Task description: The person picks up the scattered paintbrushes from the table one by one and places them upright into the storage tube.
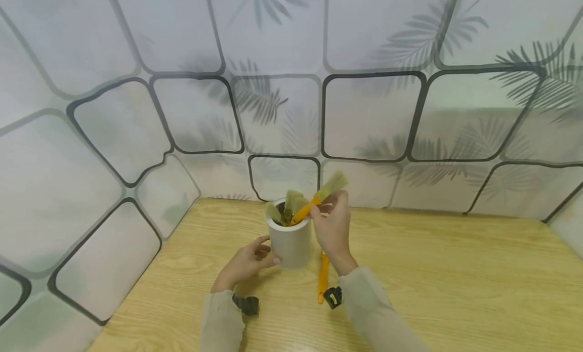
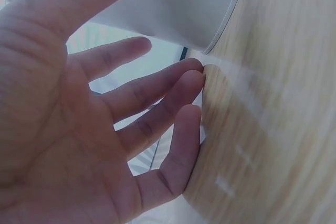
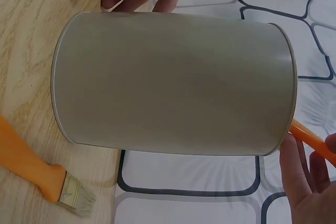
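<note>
A pale grey cylindrical canister stands upright on the table, with pale bristle-like heads poking out of its mouth. My right hand pinches a paintbrush over the rim. Its orange handle slants down into the opening and its bristles point up and right. Beside the canister's left side is my left hand, thumb at the wall and the other fingers loosely bent near the base. In the right wrist view, the canister hides part of both hands.
Another orange-handled paintbrush lies on the wooden table, right of the canister and by the right wrist. Its bristles show in the right wrist view. A patterned wall covering rises behind the table's back edge.
</note>
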Demonstrator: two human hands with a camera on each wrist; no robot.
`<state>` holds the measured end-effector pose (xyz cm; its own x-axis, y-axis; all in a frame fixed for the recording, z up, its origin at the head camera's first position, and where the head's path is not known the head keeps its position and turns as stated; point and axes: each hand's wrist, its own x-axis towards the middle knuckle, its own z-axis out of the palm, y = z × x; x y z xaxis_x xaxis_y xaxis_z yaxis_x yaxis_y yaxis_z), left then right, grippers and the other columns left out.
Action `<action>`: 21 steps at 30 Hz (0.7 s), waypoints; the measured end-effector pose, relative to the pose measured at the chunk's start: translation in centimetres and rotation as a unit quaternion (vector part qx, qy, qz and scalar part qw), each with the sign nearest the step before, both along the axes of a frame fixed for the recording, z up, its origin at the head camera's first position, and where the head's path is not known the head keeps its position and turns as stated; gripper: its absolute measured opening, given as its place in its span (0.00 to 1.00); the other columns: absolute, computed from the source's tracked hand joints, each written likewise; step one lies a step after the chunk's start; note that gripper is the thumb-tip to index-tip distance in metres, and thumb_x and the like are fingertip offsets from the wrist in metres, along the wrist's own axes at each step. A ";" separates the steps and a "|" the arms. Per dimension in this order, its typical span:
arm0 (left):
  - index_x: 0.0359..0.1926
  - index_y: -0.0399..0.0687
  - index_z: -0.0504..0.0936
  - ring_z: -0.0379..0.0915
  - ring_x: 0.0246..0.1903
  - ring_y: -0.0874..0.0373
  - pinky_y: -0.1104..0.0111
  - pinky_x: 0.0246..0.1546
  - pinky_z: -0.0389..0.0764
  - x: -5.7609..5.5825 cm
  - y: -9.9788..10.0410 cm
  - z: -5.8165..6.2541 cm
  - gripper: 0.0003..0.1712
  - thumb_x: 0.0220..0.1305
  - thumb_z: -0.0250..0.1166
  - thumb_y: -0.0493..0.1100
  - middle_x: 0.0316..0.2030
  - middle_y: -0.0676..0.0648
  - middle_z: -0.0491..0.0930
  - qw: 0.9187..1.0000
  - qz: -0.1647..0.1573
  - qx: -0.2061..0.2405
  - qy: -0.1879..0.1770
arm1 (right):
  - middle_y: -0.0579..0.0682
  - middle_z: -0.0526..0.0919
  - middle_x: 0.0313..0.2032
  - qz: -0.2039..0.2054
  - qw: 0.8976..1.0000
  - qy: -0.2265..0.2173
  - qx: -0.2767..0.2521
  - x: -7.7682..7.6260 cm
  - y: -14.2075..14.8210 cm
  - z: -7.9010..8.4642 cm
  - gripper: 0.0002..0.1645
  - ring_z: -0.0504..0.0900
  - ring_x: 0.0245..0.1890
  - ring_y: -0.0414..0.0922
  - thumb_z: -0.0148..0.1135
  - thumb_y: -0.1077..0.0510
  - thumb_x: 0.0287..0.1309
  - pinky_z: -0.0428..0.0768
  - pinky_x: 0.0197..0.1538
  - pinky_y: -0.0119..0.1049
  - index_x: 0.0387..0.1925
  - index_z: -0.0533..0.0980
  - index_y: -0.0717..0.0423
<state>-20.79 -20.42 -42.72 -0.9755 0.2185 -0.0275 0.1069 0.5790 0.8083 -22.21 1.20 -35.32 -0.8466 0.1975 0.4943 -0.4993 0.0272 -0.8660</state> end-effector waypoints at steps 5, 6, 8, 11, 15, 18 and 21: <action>0.72 0.38 0.68 0.77 0.55 0.40 0.43 0.57 0.75 0.1 0.1 0.1 0.41 0.63 0.74 0.46 0.55 0.36 0.80 1.000 0.006 -0.001 -0.001 | 0.60 0.78 0.37 -0.031 0.999 -0.002 0.042 0.1 0.0 -0.1 0.15 0.82 0.36 0.55 0.60 0.75 0.57 0.83 0.38 0.37 0.43 0.67 0.65; 0.72 0.38 0.68 0.77 0.55 0.40 0.43 0.57 0.75 0.1 0.1 0.1 0.41 0.63 0.74 0.46 0.55 0.36 0.80 1.000 0.005 -0.002 -0.001 | 0.60 0.78 0.36 -0.037 0.998 0.000 0.054 0.1 0.0 -0.1 0.14 0.81 0.36 0.55 0.61 0.75 0.56 0.82 0.38 0.38 0.42 0.68 0.66; 0.73 0.39 0.67 0.76 0.55 0.39 0.43 0.58 0.75 0.1 0.1 0.2 0.42 0.63 0.74 0.46 0.56 0.35 0.79 1.000 0.006 0.001 -0.005 | 0.60 0.79 0.34 -0.039 0.997 -0.001 0.073 0.1 0.0 -0.3 0.13 0.80 0.35 0.55 0.62 0.74 0.56 0.80 0.37 0.37 0.41 0.69 0.65; 0.74 0.38 0.65 0.76 0.55 0.39 0.42 0.57 0.75 0.3 0.3 0.2 0.43 0.63 0.74 0.45 0.57 0.34 0.79 1.000 0.007 0.003 -0.008 | 0.58 0.79 0.32 -0.029 0.995 -0.007 0.094 0.0 -0.1 -0.6 0.10 0.79 0.35 0.53 0.62 0.73 0.58 0.78 0.35 0.36 0.38 0.69 0.65; 0.75 0.38 0.63 0.74 0.56 0.37 0.41 0.57 0.75 0.5 0.4 0.2 0.46 0.62 0.75 0.45 0.59 0.33 0.77 1.000 0.008 0.008 -0.007 | 0.60 0.81 0.33 -0.017 0.993 -0.017 0.115 0.0 -0.1 -0.9 0.05 0.79 0.35 0.53 0.62 0.71 0.60 0.79 0.35 0.37 0.37 0.73 0.67; 0.76 0.38 0.60 0.74 0.57 0.34 0.40 0.56 0.75 0.4 0.4 0.1 0.48 0.61 0.75 0.45 0.61 0.31 0.75 1.000 0.005 0.012 0.001 | 0.61 0.83 0.35 -0.016 0.990 -0.023 0.137 0.0 0.0 -1.0 0.06 0.81 0.36 0.55 0.65 0.70 0.60 0.80 0.37 0.41 0.38 0.78 0.70; 0.76 0.38 0.58 0.73 0.58 0.32 0.38 0.56 0.75 0.3 0.5 -0.2 0.51 0.60 0.76 0.46 0.62 0.29 0.73 1.000 0.002 0.017 0.009 | 0.61 0.84 0.38 -0.013 0.989 -0.038 0.145 0.2 0.2 -1.1 0.10 0.81 0.37 0.56 0.67 0.70 0.59 0.82 0.39 0.43 0.42 0.80 0.71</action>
<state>-20.49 -19.94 -42.88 -0.9768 0.2142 -0.0017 0.1195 0.5513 0.8257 -22.06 1.43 -36.44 -0.8800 0.0780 0.4686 -0.4293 0.2918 -0.8547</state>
